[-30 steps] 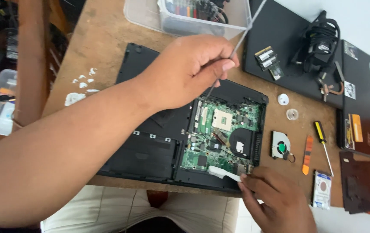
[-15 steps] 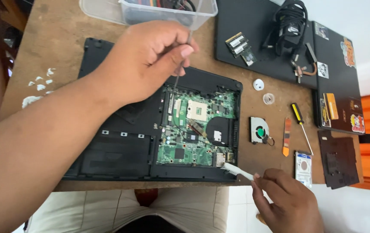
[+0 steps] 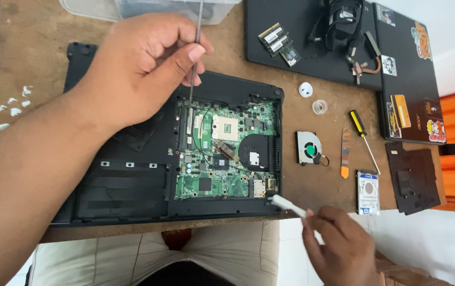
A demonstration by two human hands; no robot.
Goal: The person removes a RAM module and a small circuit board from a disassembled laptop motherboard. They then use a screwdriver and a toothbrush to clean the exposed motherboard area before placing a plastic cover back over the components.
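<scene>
Left hand pinches thin rod; right hand grips what looks like a white brush

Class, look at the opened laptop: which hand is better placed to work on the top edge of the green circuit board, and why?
Probably the left hand: its thin metal tool already points at the circuit board top edge. The right hand holds a white brush off the laptop's near corner.

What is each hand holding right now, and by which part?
The left hand pinches a thin grey metal rod midway along its shaft. The right hand grips a small white plastic brush by its handle end.
</scene>
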